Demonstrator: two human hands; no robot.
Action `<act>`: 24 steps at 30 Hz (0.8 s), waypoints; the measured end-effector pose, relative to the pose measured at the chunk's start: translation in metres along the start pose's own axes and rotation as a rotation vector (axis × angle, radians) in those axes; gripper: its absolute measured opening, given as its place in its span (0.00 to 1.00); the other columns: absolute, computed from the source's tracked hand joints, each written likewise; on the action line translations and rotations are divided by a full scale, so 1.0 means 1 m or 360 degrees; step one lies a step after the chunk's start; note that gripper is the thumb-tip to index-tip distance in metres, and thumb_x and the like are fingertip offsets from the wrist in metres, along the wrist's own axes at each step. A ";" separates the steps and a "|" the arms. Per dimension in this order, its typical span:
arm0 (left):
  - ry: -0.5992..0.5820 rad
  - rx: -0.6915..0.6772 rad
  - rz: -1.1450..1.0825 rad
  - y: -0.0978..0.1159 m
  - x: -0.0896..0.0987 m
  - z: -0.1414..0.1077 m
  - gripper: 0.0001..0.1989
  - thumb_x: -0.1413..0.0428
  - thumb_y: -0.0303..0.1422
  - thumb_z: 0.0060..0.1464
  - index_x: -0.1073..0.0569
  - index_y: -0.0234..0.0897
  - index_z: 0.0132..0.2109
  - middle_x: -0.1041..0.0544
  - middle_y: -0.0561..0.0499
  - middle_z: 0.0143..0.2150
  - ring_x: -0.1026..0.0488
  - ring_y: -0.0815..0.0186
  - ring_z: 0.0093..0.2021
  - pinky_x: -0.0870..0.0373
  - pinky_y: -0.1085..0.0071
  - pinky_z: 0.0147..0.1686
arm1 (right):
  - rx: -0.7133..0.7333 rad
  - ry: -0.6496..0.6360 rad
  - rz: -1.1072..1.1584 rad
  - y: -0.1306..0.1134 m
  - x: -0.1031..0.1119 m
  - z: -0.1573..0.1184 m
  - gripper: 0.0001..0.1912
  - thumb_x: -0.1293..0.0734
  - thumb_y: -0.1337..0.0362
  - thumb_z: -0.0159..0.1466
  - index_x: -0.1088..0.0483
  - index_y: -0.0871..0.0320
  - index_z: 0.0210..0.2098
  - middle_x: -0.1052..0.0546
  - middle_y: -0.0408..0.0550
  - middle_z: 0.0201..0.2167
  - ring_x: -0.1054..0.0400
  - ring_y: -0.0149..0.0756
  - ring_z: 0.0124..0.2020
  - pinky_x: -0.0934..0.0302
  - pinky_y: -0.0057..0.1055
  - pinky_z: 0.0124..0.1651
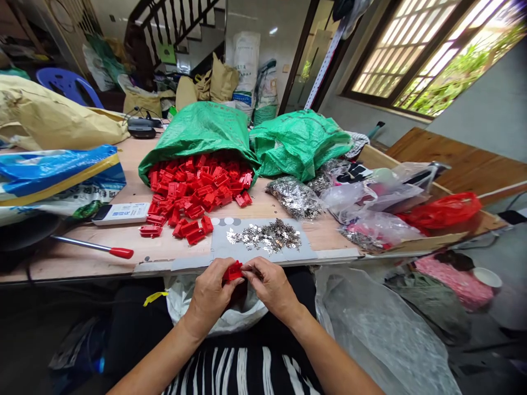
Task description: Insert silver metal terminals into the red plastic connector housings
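left hand: the left hand was curled closed, grasping a red plastic part by its near side.
right hand: the right hand was pinched against the far end of the same part, its fingertips touching it; anything smaller between them was too hidden to tell.
held part: it sat between the two hands, above the lap.
below the hands: a white plastic bag lay against a striped top, with a clear plastic sheet to the right.
just ahead: a grey mat lay on the wooden table, bearing a scattered pile of small silver metal pieces.
further ahead: a heap of red plastic parts spilled from the mouth of a green woven sack, beside a second green sack.
ahead and right: a clear bag of silver pieces lay near a red plastic bag.
ahead and left: a white remote control lay near a red-handled screwdriver.
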State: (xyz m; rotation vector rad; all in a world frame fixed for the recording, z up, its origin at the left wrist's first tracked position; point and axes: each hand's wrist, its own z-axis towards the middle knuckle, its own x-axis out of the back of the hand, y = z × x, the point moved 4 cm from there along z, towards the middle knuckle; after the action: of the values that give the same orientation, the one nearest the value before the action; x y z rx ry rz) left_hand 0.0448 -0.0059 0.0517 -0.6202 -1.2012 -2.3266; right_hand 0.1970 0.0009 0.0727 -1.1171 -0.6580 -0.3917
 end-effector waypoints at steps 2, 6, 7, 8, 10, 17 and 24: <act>-0.0019 -0.0030 -0.0010 0.004 0.002 0.000 0.12 0.44 0.31 0.57 0.31 0.39 0.49 0.24 0.48 0.39 0.25 0.63 0.40 0.29 0.69 0.40 | -0.0006 -0.0008 0.0009 -0.002 0.000 0.000 0.05 0.36 0.72 0.62 0.29 0.57 0.34 0.25 0.46 0.31 0.31 0.33 0.32 0.39 0.28 0.36; 0.0007 -0.0011 -0.0017 0.006 0.006 -0.001 0.14 0.44 0.31 0.57 0.31 0.39 0.50 0.24 0.48 0.39 0.25 0.63 0.38 0.28 0.69 0.39 | -0.0042 -0.0020 0.0056 -0.005 0.001 0.000 0.05 0.35 0.72 0.62 0.28 0.57 0.35 0.24 0.46 0.31 0.30 0.33 0.33 0.39 0.28 0.37; 0.0022 -0.0003 -0.0015 0.006 0.007 -0.001 0.13 0.43 0.32 0.56 0.31 0.38 0.49 0.24 0.49 0.39 0.25 0.63 0.38 0.28 0.69 0.39 | -0.0046 -0.0015 0.0062 -0.005 0.001 0.000 0.05 0.35 0.72 0.62 0.28 0.57 0.35 0.25 0.46 0.31 0.30 0.33 0.33 0.39 0.28 0.37; 0.0035 0.0003 -0.0013 0.006 0.007 -0.001 0.13 0.43 0.32 0.56 0.30 0.38 0.49 0.24 0.49 0.38 0.25 0.63 0.38 0.28 0.70 0.39 | -0.0049 -0.0010 0.0065 -0.006 0.001 0.000 0.05 0.35 0.72 0.62 0.28 0.57 0.35 0.25 0.46 0.31 0.30 0.33 0.33 0.39 0.28 0.37; 0.0054 0.0010 -0.0014 0.005 0.007 -0.002 0.13 0.42 0.32 0.55 0.30 0.38 0.47 0.23 0.49 0.38 0.25 0.64 0.38 0.28 0.70 0.38 | -0.0051 0.0003 0.0066 -0.006 0.000 -0.001 0.05 0.35 0.72 0.62 0.28 0.58 0.34 0.25 0.46 0.31 0.31 0.33 0.33 0.39 0.28 0.37; 0.0112 0.0021 -0.0036 0.006 0.007 -0.008 0.13 0.41 0.32 0.54 0.30 0.38 0.47 0.23 0.49 0.37 0.25 0.64 0.37 0.28 0.71 0.37 | -0.0008 -0.0029 0.0090 -0.005 -0.001 -0.002 0.06 0.36 0.71 0.63 0.28 0.57 0.37 0.26 0.46 0.32 0.31 0.34 0.34 0.38 0.29 0.38; 0.0097 -0.0025 -0.0022 0.007 0.005 -0.009 0.12 0.42 0.33 0.55 0.29 0.38 0.47 0.23 0.49 0.37 0.24 0.64 0.37 0.28 0.71 0.37 | 0.0046 -0.0080 0.0049 -0.005 -0.001 -0.003 0.06 0.37 0.73 0.64 0.30 0.57 0.37 0.26 0.47 0.33 0.31 0.33 0.35 0.38 0.29 0.38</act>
State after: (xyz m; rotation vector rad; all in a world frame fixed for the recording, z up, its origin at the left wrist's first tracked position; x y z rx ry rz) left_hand 0.0427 -0.0176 0.0548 -0.5438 -1.1648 -2.3509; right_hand 0.1937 -0.0037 0.0748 -1.1113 -0.6879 -0.3274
